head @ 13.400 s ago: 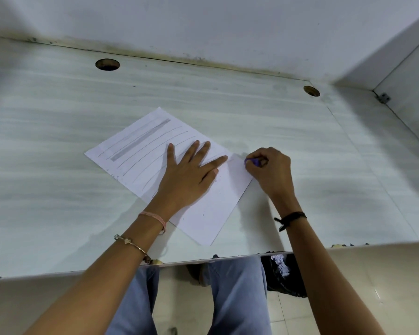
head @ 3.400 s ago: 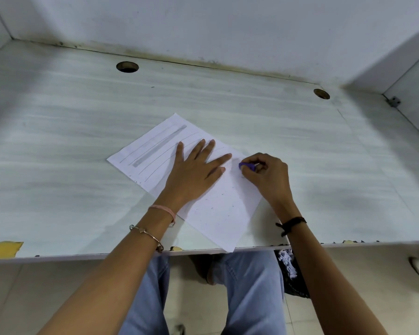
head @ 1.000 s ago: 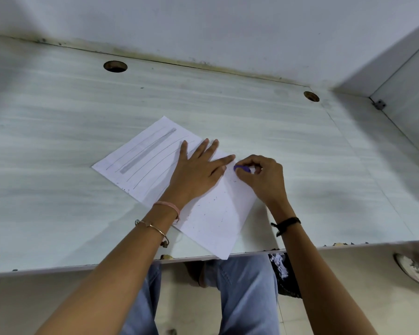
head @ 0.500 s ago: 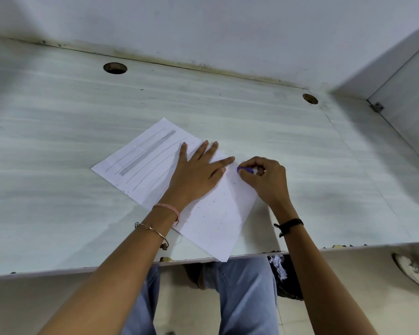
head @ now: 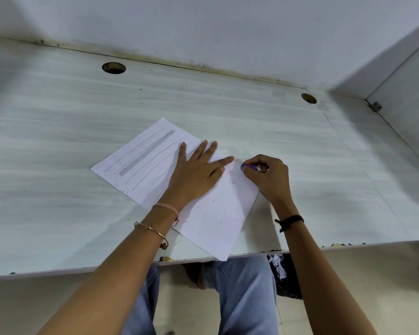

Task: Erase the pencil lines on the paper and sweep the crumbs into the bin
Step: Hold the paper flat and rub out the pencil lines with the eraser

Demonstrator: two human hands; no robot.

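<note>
Hanging just past the desk's (head: 58, 189) near edge, the near corner of the paper (head: 215, 221) juts out above the person's jeans (head: 240, 293). Right of that corner, under the desk edge, sits something dark holding white scraps (head: 286, 274); whether it is the bin cannot be told.

Both forearms reach in over the edge. The left wrist, with a thin bangle (head: 153, 229) and a pink band (head: 169, 209), crosses the paper's near left edge. The right wrist, with a black band (head: 289, 221), lies just right of the paper.

Small dark crumbs (head: 213, 200) are scattered over the near half of the paper.

The left hand (head: 194, 175) lies flat on the middle of the paper, fingers straight and spread, pressing it down. Its forefinger points right, toward the other hand.

The right hand (head: 269, 177) rests at the paper's right edge, fingers curled and pinching a purple eraser (head: 248, 167) between thumb and fingertips. The eraser's end sticks out leftward from the pinch, near the left forefinger's tip. Whether it touches the sheet cannot be told.

On the paper's far left part, beyond the left hand, run several pencil lines (head: 153, 160), among them one broad grey band.

Well beyond the paper, two round holes (head: 113, 67) pierce the desk near the wall (head: 203, 25).
</note>
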